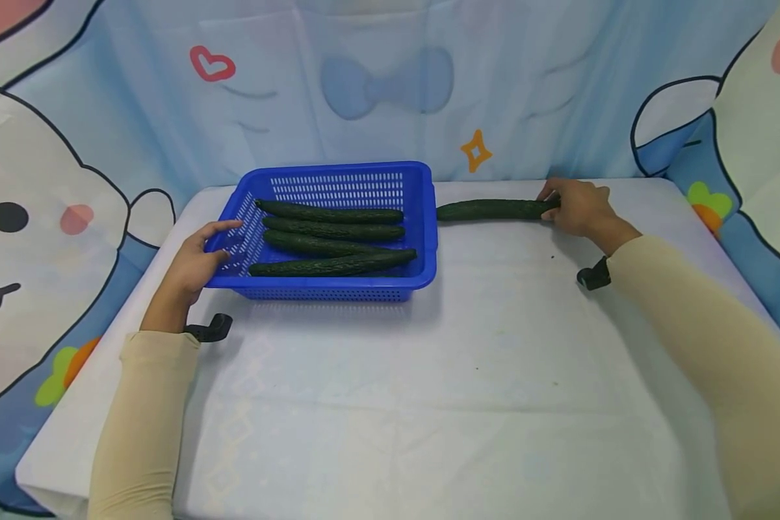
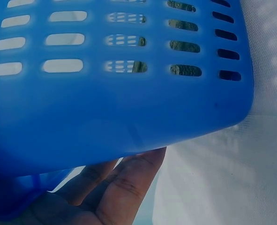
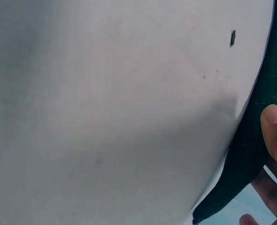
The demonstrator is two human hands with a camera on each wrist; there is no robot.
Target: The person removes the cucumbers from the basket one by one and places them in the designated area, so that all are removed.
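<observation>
A blue plastic basket (image 1: 325, 283) with slotted walls stands on the table, and several long dark green cucumbers (image 1: 334, 230) lie lengthwise inside it. My left hand (image 1: 191, 266) grips the basket's left rim. In the left wrist view the basket wall (image 2: 110, 108) hides part of the fingers (image 2: 129, 187). To the right of the basket, another cucumber (image 1: 487, 210) lies along the table's back, its left end at the basket's right side. My right hand (image 1: 581, 208) holds this cucumber by its right end. The right wrist view shows the thumb (image 3: 275, 133) pressed on its side.
A white cloth covers the table (image 1: 390, 404), with a few small dark specks (image 1: 552, 256) on it. Behind the table hangs a light blue curtain (image 1: 390, 87) with cartoon prints. Each wrist wears a small black camera (image 1: 211, 328).
</observation>
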